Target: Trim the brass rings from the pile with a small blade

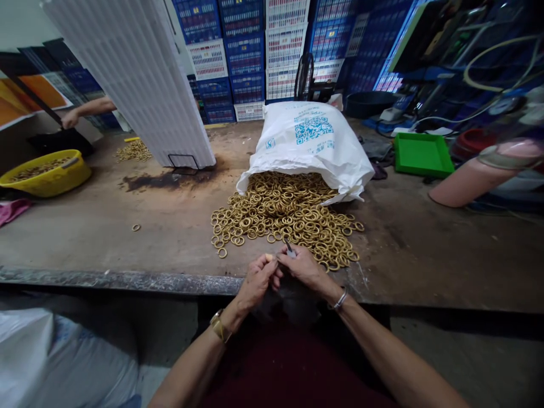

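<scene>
My left hand [260, 280] and my right hand [304, 268] meet at the fingertips over the front edge of the table. A small tool with a grey handle and a dark tip [289, 249] is gripped in my right hand, its tip pointing up and away from me. The fingers of my left hand are pinched together; what they hold is hidden. Just beyond my hands, a heap of brass-coloured rings [293, 218] spills from the mouth of a white woven sack [312, 141] lying on its side.
One loose ring [136, 228] lies left on the table [178, 249]. A white corrugated panel [140, 79] stands behind it, near a yellow basin [51, 178] and another person's hand [71, 118]. At right are a green tray [423, 154] and a pink cylinder [471, 177]. Stacked crates [246, 54] line the back.
</scene>
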The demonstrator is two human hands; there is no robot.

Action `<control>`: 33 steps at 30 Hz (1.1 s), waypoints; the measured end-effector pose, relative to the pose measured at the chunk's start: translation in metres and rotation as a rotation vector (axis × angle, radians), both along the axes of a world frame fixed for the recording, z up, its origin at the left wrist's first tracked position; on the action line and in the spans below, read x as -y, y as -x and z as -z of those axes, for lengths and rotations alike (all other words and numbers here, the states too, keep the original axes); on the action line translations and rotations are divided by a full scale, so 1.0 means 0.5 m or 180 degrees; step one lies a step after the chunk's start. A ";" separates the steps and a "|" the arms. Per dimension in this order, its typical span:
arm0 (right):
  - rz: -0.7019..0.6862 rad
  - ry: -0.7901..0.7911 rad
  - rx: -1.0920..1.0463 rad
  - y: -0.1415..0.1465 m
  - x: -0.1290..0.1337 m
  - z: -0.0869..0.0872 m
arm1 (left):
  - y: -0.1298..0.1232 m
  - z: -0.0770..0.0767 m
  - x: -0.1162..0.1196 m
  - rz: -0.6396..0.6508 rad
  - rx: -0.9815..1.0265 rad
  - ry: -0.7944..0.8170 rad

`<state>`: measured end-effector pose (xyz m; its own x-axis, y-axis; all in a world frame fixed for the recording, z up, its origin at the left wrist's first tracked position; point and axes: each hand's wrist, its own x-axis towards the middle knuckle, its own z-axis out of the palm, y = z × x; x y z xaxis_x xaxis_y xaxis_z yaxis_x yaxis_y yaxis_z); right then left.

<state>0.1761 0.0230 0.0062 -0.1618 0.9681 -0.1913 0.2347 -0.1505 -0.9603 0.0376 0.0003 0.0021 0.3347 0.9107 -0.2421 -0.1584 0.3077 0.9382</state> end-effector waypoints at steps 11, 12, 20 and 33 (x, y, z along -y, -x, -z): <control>-0.0656 -0.1309 0.1507 -0.011 0.024 0.008 | 0.004 -0.007 0.005 -0.0317 -0.0049 -0.0191; -0.0740 -0.1325 0.1641 -0.009 0.028 0.004 | 0.005 -0.006 0.005 -0.0322 -0.0092 -0.0221; -0.0862 -0.1287 0.2273 0.002 0.024 0.006 | 0.008 -0.005 0.004 -0.0421 -0.0399 -0.0387; -0.0257 -0.1062 0.3184 0.039 -0.038 0.008 | 0.028 -0.026 0.019 -0.0498 0.1030 0.0524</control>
